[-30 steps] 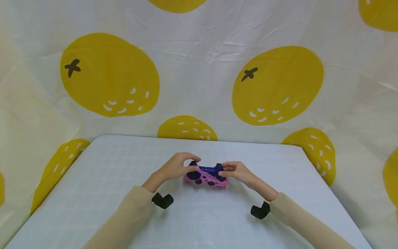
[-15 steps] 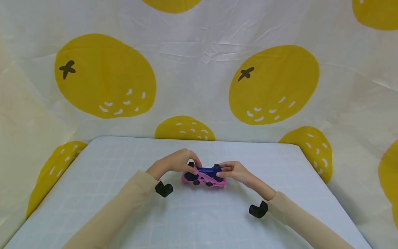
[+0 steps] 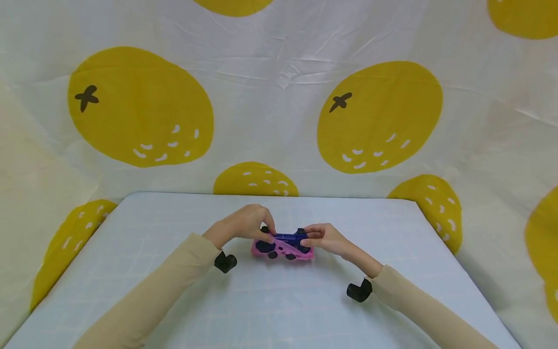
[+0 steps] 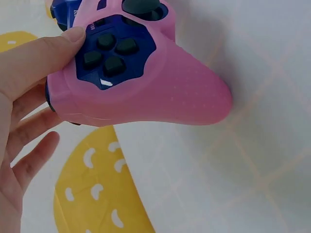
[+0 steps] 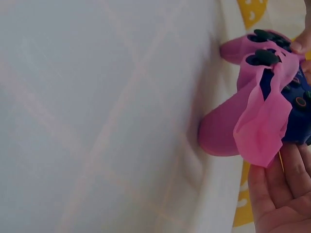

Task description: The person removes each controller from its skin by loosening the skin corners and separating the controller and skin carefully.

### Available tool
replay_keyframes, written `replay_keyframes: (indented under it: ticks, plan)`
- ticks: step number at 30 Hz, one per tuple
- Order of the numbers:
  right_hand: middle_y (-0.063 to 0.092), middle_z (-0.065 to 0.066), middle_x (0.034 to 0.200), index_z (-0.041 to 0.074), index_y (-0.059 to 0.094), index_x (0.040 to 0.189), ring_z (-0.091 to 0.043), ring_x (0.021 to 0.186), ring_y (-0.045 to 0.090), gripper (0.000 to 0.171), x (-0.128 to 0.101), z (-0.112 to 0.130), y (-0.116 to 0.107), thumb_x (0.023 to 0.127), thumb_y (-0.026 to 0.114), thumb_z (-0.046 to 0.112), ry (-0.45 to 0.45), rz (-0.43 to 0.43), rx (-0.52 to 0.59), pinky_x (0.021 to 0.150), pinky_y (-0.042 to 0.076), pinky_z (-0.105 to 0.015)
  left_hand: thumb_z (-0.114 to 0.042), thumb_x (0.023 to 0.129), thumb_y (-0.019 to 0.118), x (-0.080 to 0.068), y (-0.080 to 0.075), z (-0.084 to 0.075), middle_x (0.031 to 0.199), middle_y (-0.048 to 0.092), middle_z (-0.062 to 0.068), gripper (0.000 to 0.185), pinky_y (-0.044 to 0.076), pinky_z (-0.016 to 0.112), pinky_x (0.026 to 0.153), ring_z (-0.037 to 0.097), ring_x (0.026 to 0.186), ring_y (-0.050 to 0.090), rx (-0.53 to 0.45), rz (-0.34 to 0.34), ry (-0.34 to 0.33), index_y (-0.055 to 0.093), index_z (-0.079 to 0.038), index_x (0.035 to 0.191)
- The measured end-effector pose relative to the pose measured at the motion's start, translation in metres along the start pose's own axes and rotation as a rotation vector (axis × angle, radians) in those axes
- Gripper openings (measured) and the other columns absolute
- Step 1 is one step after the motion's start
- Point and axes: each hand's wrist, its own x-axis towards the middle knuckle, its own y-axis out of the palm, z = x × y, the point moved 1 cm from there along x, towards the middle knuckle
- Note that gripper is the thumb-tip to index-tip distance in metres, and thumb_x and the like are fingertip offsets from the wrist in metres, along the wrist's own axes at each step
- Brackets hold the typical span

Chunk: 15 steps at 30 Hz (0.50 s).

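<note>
Game controller (image 3: 282, 245) resting low on the pale table (image 3: 131, 271), gripped at both ends: left hand (image 3: 244, 224) clasping one side, right hand (image 3: 324, 238) the other; pink cover (image 5: 262, 126) partly peeled, probably half off; remainder yet to strip.

My two hands meet on a controller at the table's middle.

The blue game controller in its pink silicone sleeve (image 3: 282, 245) rests on the pale gridded table (image 3: 279, 300), between my left hand (image 3: 244, 224) and right hand (image 3: 324, 238); the orange-printed white cloth (image 3: 279, 97) hangs behind.
</note>
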Motion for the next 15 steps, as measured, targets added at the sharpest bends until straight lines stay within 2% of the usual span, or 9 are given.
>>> replay_keyframes:
  ticks: [5, 8, 11, 15]
  plan:
    - [0.065, -0.022, 0.121, -0.006, 0.056, 0.128, -0.029, 0.112, 0.063, 0.051, -0.001, -0.002, -0.001, 0.088, 0.070, 0.023, 0.000, -0.002, 0.001, 0.093, 0.052, -0.039, -0.032, 0.079, 0.079, 0.001, 0.002, 0.000, 0.085, 0.072, -0.011, 0.010, 0.051, 0.031, 0.090, 0.009, 0.093, 0.063, 0.043, -0.030, 0.053, 0.077, -0.022, 0.081]
    - [0.065, -0.022, 0.120, -0.006, 0.056, 0.127, -0.028, 0.110, 0.064, 0.051, -0.001, -0.001, 0.000, 0.088, 0.070, 0.024, -0.007, -0.004, 0.005, 0.093, 0.052, -0.038, -0.032, 0.079, 0.079, 0.001, 0.000, -0.003, 0.084, 0.071, -0.012, 0.010, 0.050, 0.031, 0.089, 0.009, 0.092, 0.063, 0.084, -0.026, 0.071, 0.076, -0.022, 0.079]
    - [0.066, -0.021, 0.118, -0.005, 0.058, 0.126, -0.025, 0.106, 0.066, 0.051, -0.002, 0.000, 0.000, 0.087, 0.071, 0.025, -0.013, -0.003, 0.006, 0.091, 0.053, -0.037, -0.031, 0.081, 0.077, 0.003, -0.003, -0.007, 0.085, 0.070, -0.011, 0.009, 0.050, 0.032, 0.089, 0.010, 0.093, 0.062, 0.116, 0.021, 0.082, 0.075, -0.022, 0.079]
    - [0.067, -0.020, 0.115, -0.003, 0.059, 0.124, -0.024, 0.102, 0.066, 0.047, -0.004, 0.003, 0.002, 0.087, 0.071, 0.023, -0.063, 0.023, -0.011, 0.090, 0.053, -0.038, -0.028, 0.084, 0.074, 0.006, -0.005, -0.013, 0.087, 0.066, -0.010, 0.008, 0.049, 0.032, 0.089, 0.011, 0.091, 0.059, 0.134, 0.131, 0.092, 0.076, -0.022, 0.079]
